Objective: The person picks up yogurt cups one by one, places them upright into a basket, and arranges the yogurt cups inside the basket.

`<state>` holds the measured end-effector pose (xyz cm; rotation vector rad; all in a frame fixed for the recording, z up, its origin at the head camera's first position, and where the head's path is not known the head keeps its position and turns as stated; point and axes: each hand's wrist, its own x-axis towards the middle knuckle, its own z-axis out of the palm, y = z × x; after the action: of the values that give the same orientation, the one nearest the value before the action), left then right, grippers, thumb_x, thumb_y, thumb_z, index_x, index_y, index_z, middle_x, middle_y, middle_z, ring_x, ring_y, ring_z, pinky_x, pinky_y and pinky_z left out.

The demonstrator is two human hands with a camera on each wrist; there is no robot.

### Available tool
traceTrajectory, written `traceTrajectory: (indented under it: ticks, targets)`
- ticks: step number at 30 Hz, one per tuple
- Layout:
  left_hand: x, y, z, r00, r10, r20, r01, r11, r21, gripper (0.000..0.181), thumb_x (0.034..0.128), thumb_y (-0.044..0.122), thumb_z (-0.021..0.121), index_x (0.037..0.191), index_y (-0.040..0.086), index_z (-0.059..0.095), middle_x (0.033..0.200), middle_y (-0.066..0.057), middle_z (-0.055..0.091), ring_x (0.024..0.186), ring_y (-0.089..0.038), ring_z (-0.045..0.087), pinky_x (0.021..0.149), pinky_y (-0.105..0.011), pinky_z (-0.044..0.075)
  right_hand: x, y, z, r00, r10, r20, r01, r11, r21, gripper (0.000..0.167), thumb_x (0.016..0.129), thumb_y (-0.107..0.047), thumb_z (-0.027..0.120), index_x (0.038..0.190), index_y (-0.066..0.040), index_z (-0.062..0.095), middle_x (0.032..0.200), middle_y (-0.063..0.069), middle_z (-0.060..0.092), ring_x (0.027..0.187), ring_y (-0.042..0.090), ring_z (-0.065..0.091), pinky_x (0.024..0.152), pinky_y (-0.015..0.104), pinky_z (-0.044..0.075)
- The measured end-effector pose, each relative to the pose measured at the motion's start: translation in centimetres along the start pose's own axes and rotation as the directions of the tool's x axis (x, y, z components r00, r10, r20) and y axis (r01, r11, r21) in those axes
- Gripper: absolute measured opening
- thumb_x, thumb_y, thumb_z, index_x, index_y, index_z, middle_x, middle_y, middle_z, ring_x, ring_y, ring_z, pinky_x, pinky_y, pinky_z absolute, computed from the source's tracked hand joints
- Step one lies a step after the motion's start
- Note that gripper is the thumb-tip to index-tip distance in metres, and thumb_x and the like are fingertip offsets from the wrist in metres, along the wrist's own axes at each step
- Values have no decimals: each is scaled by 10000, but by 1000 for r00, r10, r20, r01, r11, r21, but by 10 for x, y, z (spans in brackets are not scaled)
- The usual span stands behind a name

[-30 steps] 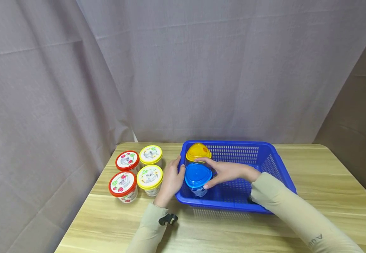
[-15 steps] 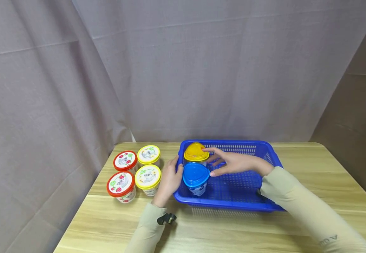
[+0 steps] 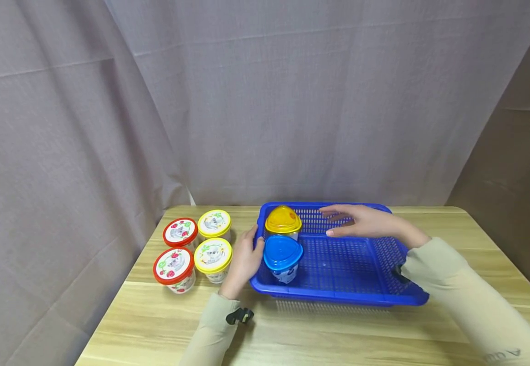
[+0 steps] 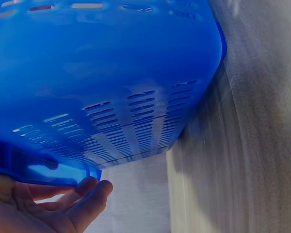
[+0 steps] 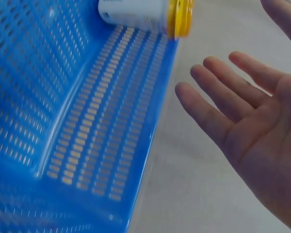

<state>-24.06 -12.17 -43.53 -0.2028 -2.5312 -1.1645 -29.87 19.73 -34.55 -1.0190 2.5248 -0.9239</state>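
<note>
A blue plastic basket (image 3: pixel 333 295) stands on the wooden table. My left hand (image 3: pixel 248 256) holds its left rim; in the left wrist view the fingers (image 4: pixel 89 204) lie against the rim's underside. Inside, along the left end, are a tub with a blue lid (image 3: pixel 284 252) in front and a tub with a yellow dome lid (image 3: pixel 284 219) behind it. My right hand (image 3: pixel 365 220) hovers over the basket's back right part, fingers spread and nothing in it. The right wrist view shows the yellow-lidded tub (image 5: pixel 136 13) apart from that hand (image 5: pixel 262 121).
Left of the basket stand two red-lidded tubs, one in front (image 3: pixel 174 266) and one behind (image 3: pixel 180 232), and two yellow-rimmed tubs, front (image 3: pixel 213 255) and back (image 3: pixel 215 223). A grey curtain (image 3: pixel 292 101) hangs behind the table (image 3: pixel 320 335).
My right hand has let go of the blue-lidded tub and moved right and up, away from it. The tub stays in the basket. My left hand keeps its place at the rim.
</note>
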Motion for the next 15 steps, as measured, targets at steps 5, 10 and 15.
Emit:
traceTrajectory:
  ticks: [5,10,15]
  targets:
    - [0,0,0,1000,3,2,-3,1000,-3,452,1032,125,521,1423,-100,490,1343,-298,563,1264,-413,538,1079,-520,424,-18,11,-11,996,16,-82,-23,997,-75,700,956,-438,676,1492,-38,468,1498,178,487,1316,425,502,1037,579,444]
    - [-1,0,0,1000,-8,13,8,1000,-6,452,1036,125,517,1426,-100,486,1338,-297,566,1258,-412,542,1070,-523,433,-36,25,-18,983,33,-180,-48,996,-81,655,969,-413,667,1492,-66,483,1487,174,502,1338,437,468,1038,645,401]
    - [0,-1,1,1000,0,3,0,1000,-3,449,1028,117,523,1417,-107,493,1330,-299,571,1253,-416,545,1069,-527,432,-51,39,-26,959,19,-283,-38,997,-61,598,995,-329,650,1500,-64,470,1489,206,485,1352,466,430,1026,666,391]
